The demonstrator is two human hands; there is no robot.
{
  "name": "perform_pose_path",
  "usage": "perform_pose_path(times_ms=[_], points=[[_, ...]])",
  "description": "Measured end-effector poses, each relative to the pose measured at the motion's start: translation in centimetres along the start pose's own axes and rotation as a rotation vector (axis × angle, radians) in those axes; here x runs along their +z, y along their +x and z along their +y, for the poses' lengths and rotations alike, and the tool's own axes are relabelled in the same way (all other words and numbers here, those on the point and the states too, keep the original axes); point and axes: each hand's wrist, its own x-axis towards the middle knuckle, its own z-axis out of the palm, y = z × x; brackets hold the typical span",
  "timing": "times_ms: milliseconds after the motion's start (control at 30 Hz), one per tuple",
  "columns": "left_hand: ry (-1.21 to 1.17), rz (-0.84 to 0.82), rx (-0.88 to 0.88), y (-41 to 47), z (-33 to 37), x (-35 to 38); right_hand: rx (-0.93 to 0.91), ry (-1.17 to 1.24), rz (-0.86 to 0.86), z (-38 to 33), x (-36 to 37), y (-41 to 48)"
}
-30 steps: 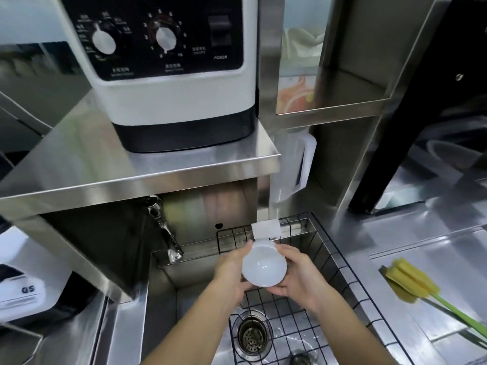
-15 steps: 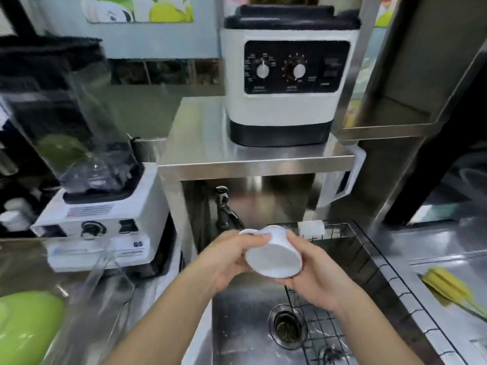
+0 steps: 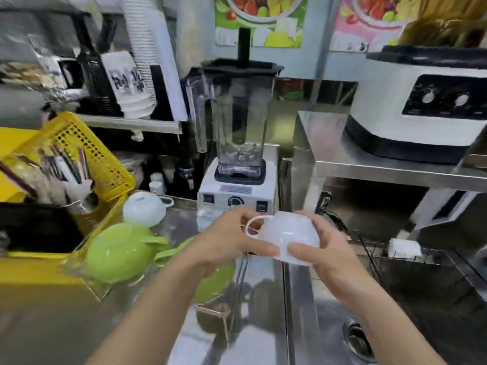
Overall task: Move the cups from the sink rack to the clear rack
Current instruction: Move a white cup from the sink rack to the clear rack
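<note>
A white cup (image 3: pixel 288 237) with a handle is held upside down between my left hand (image 3: pixel 226 239) and my right hand (image 3: pixel 325 250), above the steel counter beside the sink. To the left stands the clear rack (image 3: pixel 105 227), holding an upturned white cup (image 3: pixel 143 209) and upturned green cups (image 3: pixel 118 252). Another green cup (image 3: pixel 213 281) shows under my left wrist. The black wire sink rack (image 3: pixel 395 255) lies at the right, behind my right hand.
A blender (image 3: pixel 238 143) stands on the counter just behind my hands. A yellow basket (image 3: pixel 87 151) with utensils sits at the left. A white appliance with dials (image 3: pixel 427 106) rests on a steel shelf at the right. The sink drain (image 3: pixel 358 338) is at lower right.
My view has swung left from the sink toward the counter. Both hands have carried the white cup leftward, away from the sink rack and toward the clear rack.
</note>
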Motion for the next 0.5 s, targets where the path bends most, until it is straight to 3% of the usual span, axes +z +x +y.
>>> perform_pose_path(times_ms=[200,300,500], points=[[-0.147,0.106,0.080,-1.5,-1.6,-5.1,-0.122,-0.108,-0.037,-0.6,6.1,3.0],[-0.226,0.201,0.034,-0.7,-2.4,-6.5,-0.154,-0.240,-0.086,-1.4,7.9,4.7],[-0.212,0.400,-0.010,1.6,-4.1,-7.6,-0.101,-0.486,-0.138,-1.1,9.9,7.4]])
